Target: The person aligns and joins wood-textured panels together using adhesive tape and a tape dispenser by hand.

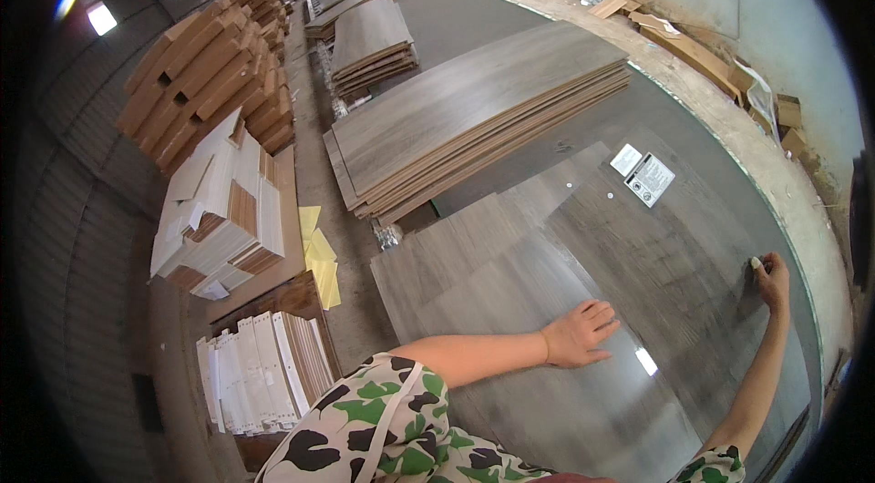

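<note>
My left hand (583,335) lies with its fingers spread on a grey wood-grain panel (506,291) in front of me. Over at the right, my right hand (772,278) has its thumb and fingers drawn together around a small pale item (755,263), too small to name, above a darker wood-grain panel (642,250). A printed warning label (649,179) and a smaller white label (625,160) lie at the far part of the dark panel. Two small white discs, one of them a round white dot (610,196), are nearer to me than the labels.
Beyond the panels stands a stack of grey wood-grain boards (478,114), with a smaller board stack (372,45) behind it. At left are white-wrapped boards (219,209), yellow sheets (319,257), white strips (253,373) and piled cardboard boxes (212,59). Cardboard scraps (683,56) line the wall at right.
</note>
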Tool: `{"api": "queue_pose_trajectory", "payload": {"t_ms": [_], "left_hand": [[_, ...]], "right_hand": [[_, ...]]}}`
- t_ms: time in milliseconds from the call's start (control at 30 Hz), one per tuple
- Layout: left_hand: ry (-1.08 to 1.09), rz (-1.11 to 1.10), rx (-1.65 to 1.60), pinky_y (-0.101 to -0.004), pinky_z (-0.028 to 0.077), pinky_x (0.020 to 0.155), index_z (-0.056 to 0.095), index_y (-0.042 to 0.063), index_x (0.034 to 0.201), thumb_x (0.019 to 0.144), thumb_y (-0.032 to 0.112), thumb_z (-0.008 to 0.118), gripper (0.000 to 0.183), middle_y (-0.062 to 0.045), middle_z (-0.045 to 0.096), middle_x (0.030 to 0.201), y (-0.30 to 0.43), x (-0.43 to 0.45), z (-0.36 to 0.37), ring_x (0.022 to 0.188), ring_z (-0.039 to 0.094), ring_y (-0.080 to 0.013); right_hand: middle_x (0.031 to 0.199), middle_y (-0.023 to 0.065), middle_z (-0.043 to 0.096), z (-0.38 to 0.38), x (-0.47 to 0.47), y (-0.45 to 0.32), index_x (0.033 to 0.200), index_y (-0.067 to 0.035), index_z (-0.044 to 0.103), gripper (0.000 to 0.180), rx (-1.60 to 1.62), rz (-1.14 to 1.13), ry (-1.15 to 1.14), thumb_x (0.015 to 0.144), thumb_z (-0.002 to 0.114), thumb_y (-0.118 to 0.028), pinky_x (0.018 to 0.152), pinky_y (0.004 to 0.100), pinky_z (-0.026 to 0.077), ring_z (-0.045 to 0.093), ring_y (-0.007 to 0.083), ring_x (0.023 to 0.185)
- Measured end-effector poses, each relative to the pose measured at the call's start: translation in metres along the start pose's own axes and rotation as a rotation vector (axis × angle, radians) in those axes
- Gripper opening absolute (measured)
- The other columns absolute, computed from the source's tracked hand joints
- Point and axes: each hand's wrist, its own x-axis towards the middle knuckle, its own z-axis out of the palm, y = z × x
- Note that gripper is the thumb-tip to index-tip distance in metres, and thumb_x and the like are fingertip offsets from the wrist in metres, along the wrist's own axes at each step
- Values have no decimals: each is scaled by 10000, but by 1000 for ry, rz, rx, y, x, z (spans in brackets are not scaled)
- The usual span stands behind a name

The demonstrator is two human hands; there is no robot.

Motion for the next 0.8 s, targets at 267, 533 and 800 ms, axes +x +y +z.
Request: {"api": "queue_pose_trajectory", "payload": {"t_ms": [267,533,800], "left_hand": [[203,180,67,-386,350,803,569,48,884,770,234,606,221,-86,528,886,14,-14,-1,855,501,-242],[-589,151,-1106,-339,462,646,642,34,860,814,195,632,167,-99,617,795,218,-144,-27,737,588,-253],[-615,-919,-1346,-265,474,683,577,-43,1037,895,205,538,288,-99,629,920,232,-176,-45,786,598,-161]], "right_hand": [[632,5,405,-143,-118,-125,715,14,478,140,72,-165,-162,669,607,-18,576,294,386,430,115,622],[979,146,587,-170,-347,-216,1049,-40,580,371,-151,-388,-538,696,671,-105,828,375,455,555,289,961],[890,194,624,-209,-483,58,938,18,602,325,-203,457,371,882,482,-279,765,408,457,588,328,830]]}}
